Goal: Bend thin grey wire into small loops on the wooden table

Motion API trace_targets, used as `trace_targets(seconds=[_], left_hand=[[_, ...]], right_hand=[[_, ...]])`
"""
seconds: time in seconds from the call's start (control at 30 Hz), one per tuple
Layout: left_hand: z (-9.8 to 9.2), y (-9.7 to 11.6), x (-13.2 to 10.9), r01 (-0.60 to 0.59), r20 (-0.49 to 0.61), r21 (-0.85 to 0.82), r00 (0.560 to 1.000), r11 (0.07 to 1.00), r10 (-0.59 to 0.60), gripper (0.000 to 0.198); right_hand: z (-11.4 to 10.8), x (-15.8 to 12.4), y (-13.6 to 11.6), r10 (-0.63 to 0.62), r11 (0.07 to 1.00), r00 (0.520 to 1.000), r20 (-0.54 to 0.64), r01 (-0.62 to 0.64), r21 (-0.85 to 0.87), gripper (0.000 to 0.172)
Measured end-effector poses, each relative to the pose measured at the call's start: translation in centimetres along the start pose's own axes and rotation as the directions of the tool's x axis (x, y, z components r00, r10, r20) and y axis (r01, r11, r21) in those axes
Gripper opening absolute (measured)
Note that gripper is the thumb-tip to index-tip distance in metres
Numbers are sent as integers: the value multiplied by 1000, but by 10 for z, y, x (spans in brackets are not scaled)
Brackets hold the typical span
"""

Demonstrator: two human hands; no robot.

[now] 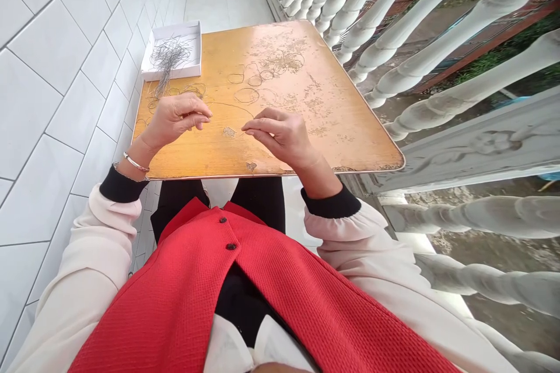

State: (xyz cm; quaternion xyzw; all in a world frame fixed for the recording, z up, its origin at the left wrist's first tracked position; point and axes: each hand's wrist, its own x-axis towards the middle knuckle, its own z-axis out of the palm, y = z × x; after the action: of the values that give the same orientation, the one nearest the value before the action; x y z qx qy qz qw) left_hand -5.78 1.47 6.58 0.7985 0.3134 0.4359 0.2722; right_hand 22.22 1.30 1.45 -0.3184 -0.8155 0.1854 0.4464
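Observation:
A thin dark wire bows between my two hands above the wooden table. At its left end, my left hand is pinched, thumb and fingertips close together; a bracelet circles that wrist. My right hand pinches the wire's other end between thumb and forefinger, the remaining fingers curled. The exact grip points are too fine to make out. Beyond my hands lie several wire rings on the tabletop. More coiled wire lies just behind my left hand.
A white open box at the table's far left holds a tangle of thin wires, some hanging over its front edge. White tiled wall runs along the left, a white baluster railing along the right. The tabletop's surface is worn and peeling.

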Motion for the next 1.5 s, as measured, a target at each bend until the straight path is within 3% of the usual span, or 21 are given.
trace_targets(seconds=[0.1, 0.17, 0.27, 0.4, 0.53, 0.67, 0.9, 1.0, 1.13, 1.3, 1.4, 1.5], left_hand=[[-2, -6, 3, -42, 22, 29, 999, 999, 42, 12], [-3, -9, 4, -60, 49, 28, 997, 998, 59, 14], [1, -6, 2, 12, 88, -77, 996, 997, -5, 23], [14, 4, -7, 193, 131, -265, 978, 945, -163, 36], [26, 12, -15, 302, 142, -412, 953, 860, -267, 40], [35, 14, -17, 334, 111, -487, 940, 807, -322, 42], [40, 6, -12, 253, -38, -493, 949, 832, -312, 41], [48, 7, -11, 211, -108, -413, 955, 886, -278, 40], [66, 7, -12, 94, -242, -226, 959, 970, -149, 35], [83, -2, -16, -47, -449, 52, 891, 998, 65, 32], [84, -10, -19, -166, -453, 174, 862, 971, 229, 26], [81, -15, -22, -242, -405, 227, 857, 943, 318, 15]], right_hand=[[-1, 1, 2, -111, 994, 989, -97, 109, -30, 19], [-1, 2, -1, -120, 992, 981, -153, 124, 14, 22], [2, 1, -7, 5, 970, 987, -163, 34, 240, 27], [8, -1, -8, 221, 819, 974, -55, -154, 553, 28], [9, 1, -8, 315, 716, 947, -59, -196, 670, 28], [2, 5, -18, 344, 660, 939, -4, -239, 713, 24], [-3, 3, -24, 341, 756, 939, 36, -297, 584, 29], [4, 2, -25, 299, 872, 954, -34, -259, 415, 23], [20, 0, -30, 115, 992, 969, -220, -102, 68, 17], [33, -3, -30, -5, 989, 962, -273, -36, -144, 22], [33, -4, -28, -22, 989, 966, -259, -18, -149, 21], [31, -5, -29, -33, 989, 971, -235, -1, -146, 20]])
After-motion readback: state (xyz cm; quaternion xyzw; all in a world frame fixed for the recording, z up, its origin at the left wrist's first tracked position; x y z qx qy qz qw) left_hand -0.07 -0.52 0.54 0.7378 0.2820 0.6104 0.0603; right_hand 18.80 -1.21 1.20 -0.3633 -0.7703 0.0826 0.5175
